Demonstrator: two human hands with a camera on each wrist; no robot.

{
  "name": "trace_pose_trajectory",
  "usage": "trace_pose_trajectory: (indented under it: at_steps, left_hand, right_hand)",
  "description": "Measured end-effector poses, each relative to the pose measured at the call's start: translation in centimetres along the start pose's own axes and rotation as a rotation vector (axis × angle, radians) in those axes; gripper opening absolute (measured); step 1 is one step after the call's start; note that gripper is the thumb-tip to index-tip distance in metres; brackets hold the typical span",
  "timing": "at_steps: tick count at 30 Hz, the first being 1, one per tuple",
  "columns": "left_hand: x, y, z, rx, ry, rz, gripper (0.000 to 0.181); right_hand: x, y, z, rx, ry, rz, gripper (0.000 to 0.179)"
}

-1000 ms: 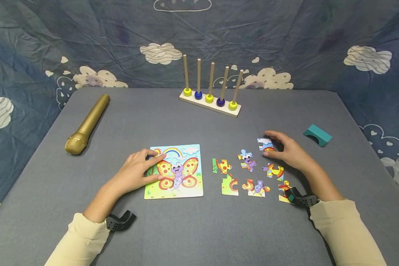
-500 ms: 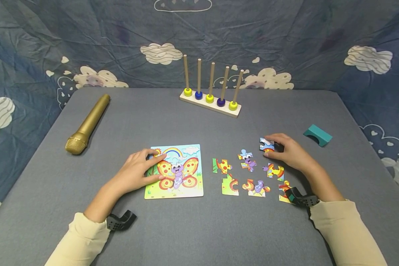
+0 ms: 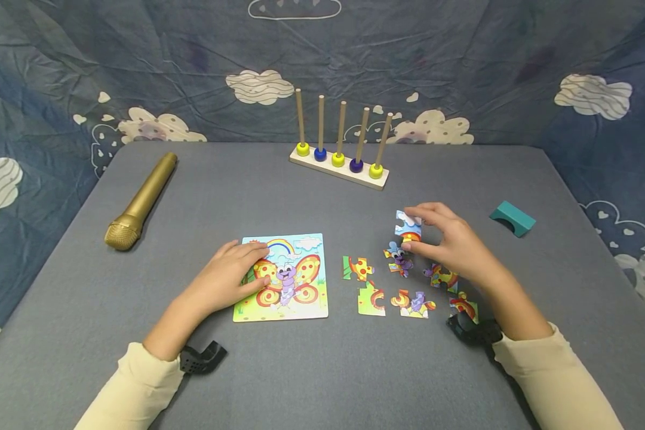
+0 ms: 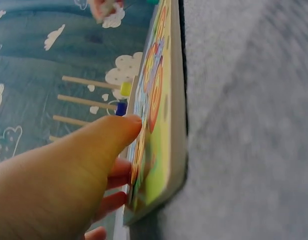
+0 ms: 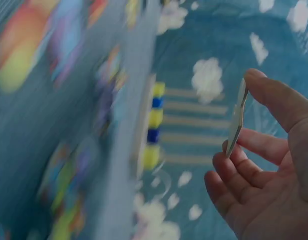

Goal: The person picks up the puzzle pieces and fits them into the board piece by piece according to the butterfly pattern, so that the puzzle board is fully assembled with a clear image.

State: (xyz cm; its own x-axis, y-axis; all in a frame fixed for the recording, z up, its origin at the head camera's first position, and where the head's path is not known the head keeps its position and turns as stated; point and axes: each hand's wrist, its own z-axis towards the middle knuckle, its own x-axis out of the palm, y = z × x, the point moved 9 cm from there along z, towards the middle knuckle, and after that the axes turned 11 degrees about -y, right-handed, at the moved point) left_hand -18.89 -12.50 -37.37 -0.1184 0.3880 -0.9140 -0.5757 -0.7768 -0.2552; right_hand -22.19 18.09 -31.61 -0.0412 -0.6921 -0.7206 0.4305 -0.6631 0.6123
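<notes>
Near loose pieces (image 3: 399, 261), your right hand (image 3: 454, 242) pinches the newly lifted sky piece (image 3: 410, 224), likely ready to place; your left hand (image 3: 227, 273), fingers relaxed, touches the board (image 3: 312, 312).

Your grey tabletop (image 3: 322, 376) borders creased, cloud-printed blue cloth (image 3: 183, 60) at 12 o'clock; the cloth continues at 9 and 3.
</notes>
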Motion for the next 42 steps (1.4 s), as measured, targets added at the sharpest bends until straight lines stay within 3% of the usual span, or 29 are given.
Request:
trace_pose_trajectory:
  at_steps: [6, 12, 19, 25, 34, 42]
  left_hand:
    - [0.3, -0.3, 0.4, -0.032, 0.027, 0.078, 0.060]
    - [0.6, -0.8, 0.6, -0.025, 0.056, 0.123, 0.057]
    - [1.1, -1.4, 0.9, 0.014, 0.035, 0.011, 0.058]
    - [1.7, -1.5, 0.9, 0.007, 0.048, -0.089, 0.062]
    - [2.1, -2.1, 0.8, 0.047, 0.071, -0.069, 0.057]
    - [2.1, -2.2, 0.9, 0.040, 0.088, -0.057, 0.054]
  right_hand:
    - [1.5, 5.0, 0.3, -0.119, -0.020, 0.058, 0.057]
    - [5.3, 8.1, 1.0, -0.191, 0.012, 0.068, 0.059]
    - [11.3, 8.5, 2.0, -0.165, 0.126, -0.005, 0.056]
    - [14.3, 8.1, 2.6, -0.154, 0.187, -0.054, 0.055]
    - [15.7, 7.4, 3.4, -0.158, 0.196, -0.096, 0.053]
    - [15.9, 7.4, 3.7, -0.155, 0.202, -0.099, 0.050]
